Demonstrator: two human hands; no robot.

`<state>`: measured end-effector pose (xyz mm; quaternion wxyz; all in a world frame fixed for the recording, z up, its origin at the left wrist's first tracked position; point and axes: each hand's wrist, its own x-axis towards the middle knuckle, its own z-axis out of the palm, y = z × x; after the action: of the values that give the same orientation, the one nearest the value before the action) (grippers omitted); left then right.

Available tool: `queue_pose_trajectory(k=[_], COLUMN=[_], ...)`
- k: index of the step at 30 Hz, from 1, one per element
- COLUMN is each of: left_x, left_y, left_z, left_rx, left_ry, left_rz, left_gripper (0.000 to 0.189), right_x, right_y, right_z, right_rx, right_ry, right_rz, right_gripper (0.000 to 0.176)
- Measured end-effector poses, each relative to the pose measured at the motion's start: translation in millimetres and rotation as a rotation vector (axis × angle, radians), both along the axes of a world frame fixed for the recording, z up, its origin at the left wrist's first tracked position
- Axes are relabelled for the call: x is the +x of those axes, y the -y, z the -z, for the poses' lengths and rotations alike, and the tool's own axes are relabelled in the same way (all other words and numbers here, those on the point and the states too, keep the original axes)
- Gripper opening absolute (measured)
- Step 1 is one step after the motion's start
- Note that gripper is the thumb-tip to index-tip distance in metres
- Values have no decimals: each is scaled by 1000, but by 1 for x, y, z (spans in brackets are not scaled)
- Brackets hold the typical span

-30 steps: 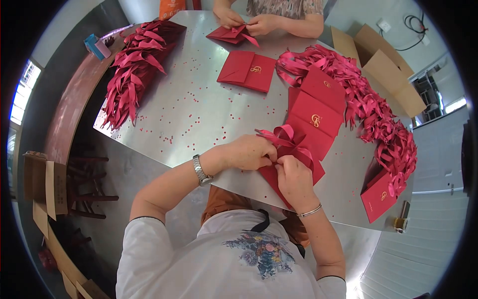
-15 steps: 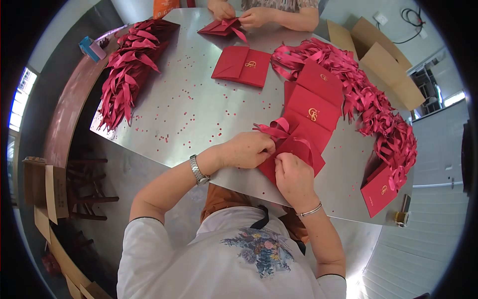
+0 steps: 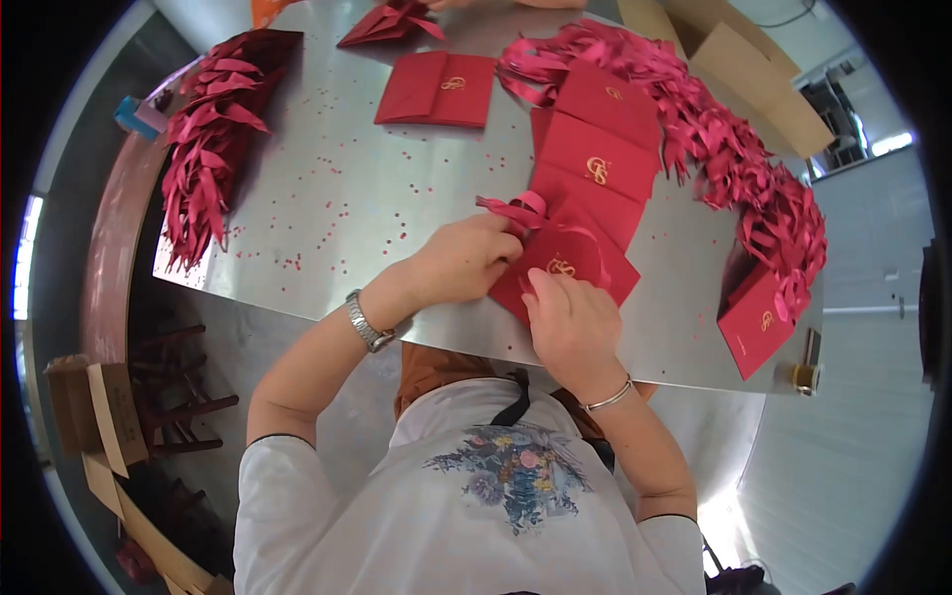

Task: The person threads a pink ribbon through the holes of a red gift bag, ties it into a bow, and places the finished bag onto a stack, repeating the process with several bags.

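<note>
A red paper gift bag (image 3: 613,282) with a gold logo lies tilted near the table's front edge, its ribbon handle looped across its face. My left hand (image 3: 466,260) is closed at the bag's left side, fingers curled on the edge beside a ribbon bow (image 3: 523,208). My right hand (image 3: 577,327) rests over the lower part of the bag, fingertips bent and pressed together on it; part of the logo shows just above them. Under the fingers, the exact grip is hidden. Beyond this bag, more flat red bags (image 3: 597,166) overlap in a row.
Ribboned bags are piled along the right (image 3: 739,174) and at the left (image 3: 213,139). Another flat bag (image 3: 436,91) lies farther back, near a co-worker's hands (image 3: 496,4). Small red paper dots dot the metal table (image 3: 327,248). Cardboard boxes (image 3: 759,84) stand behind.
The view has tilted down, so the table sits higher. My right hand has shifted on the bag, its fingers less clenched, and the gold logo now shows. The left hand remains at the bag's left edge.
</note>
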<state>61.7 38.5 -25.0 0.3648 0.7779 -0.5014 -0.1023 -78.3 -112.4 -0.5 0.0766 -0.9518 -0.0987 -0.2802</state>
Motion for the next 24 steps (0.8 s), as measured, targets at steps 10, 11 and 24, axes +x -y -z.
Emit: queue_pose_trajectory(k=[10, 11, 24], left_x=[3, 5, 51], left_y=[-4, -5, -35], left_z=[-4, -9, 10], left_rx=[55, 87, 190], left_ry=[126, 124, 262], left_rz=[-166, -210, -605], left_gripper=[13, 11, 8], right_x=[-33, -31, -21], right_y=[11, 12, 17], right_z=[35, 36, 33], right_rx=[110, 116, 364], right_ry=[-159, -157, -271], right_rz=[-250, -244, -294], right_gripper=[25, 25, 24])
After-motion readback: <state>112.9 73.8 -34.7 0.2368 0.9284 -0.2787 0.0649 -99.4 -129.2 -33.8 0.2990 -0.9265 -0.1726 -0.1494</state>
